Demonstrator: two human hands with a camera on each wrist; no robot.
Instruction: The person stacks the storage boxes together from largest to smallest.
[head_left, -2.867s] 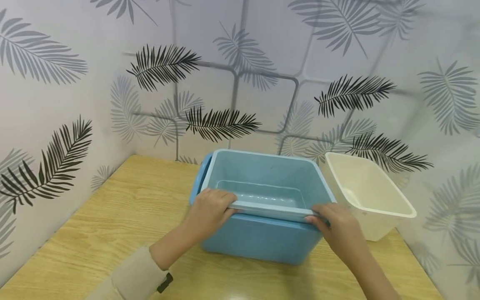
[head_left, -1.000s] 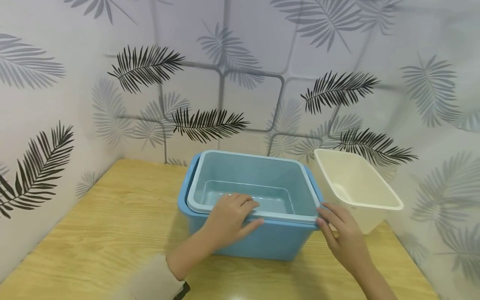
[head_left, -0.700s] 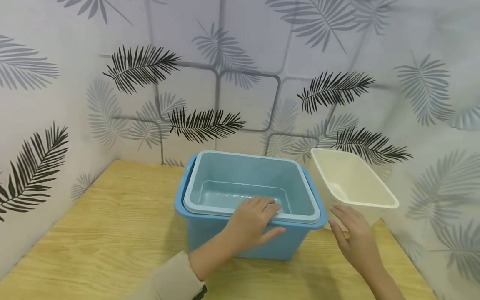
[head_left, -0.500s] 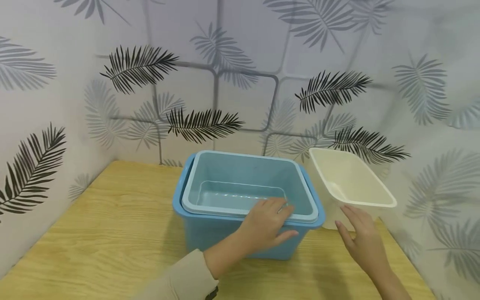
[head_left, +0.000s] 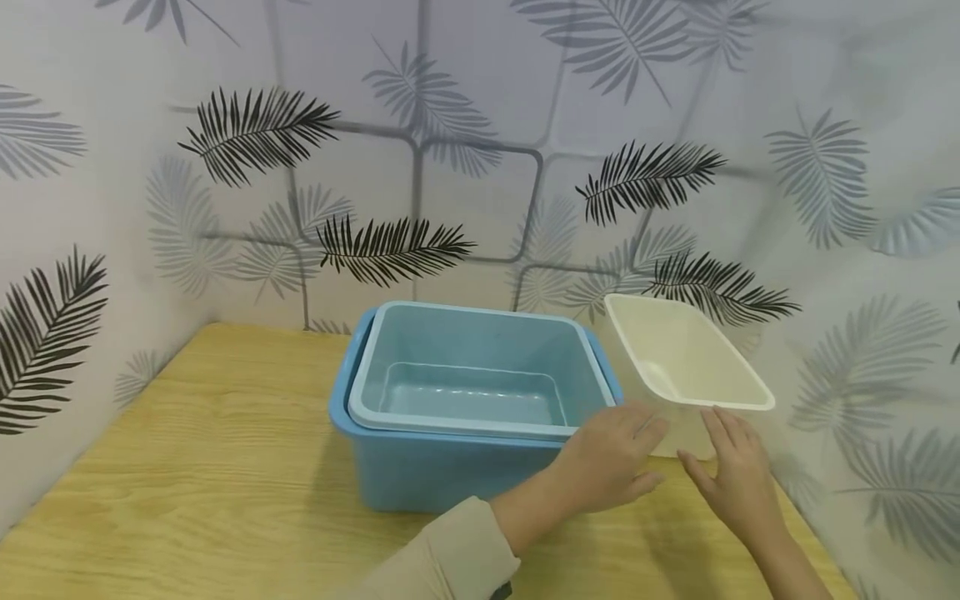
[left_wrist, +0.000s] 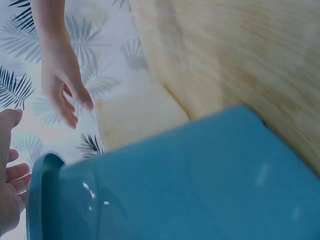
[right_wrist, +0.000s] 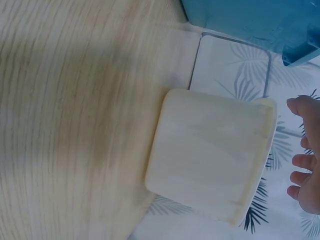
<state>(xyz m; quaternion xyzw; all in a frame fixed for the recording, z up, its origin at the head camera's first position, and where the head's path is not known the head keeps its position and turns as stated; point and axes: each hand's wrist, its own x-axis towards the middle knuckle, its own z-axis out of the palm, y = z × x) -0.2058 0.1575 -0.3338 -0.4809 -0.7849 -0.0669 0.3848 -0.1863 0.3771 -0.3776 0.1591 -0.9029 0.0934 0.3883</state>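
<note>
A light blue plastic bin (head_left: 480, 333) sits nested inside a darker blue bin (head_left: 450, 475), its rim standing slightly above the outer one. Past their right side stands a cream bin (head_left: 693, 346), tilted or angled toward me. My left hand (head_left: 611, 458), fingers extended and loose, covers the blue bins' front right corner in the head view; whether it touches the rim I cannot tell. My right hand (head_left: 735, 475) reaches with straight fingers close to the cream bin's front. In the right wrist view a gap separates that hand (right_wrist: 309, 155) from the cream bin (right_wrist: 212, 155).
The bins rest on a wood-grain table (head_left: 187, 467) set in a corner. A wall (head_left: 480, 192) with a leaf pattern rises close behind them, and its covering continues along both sides. The cream bin stands near the table's right edge.
Both hands gripped the light blue bin's front rim earlier, and it has settled lower into the darker one. They have let go and moved right, toward the cream bin. The view has shifted right.
</note>
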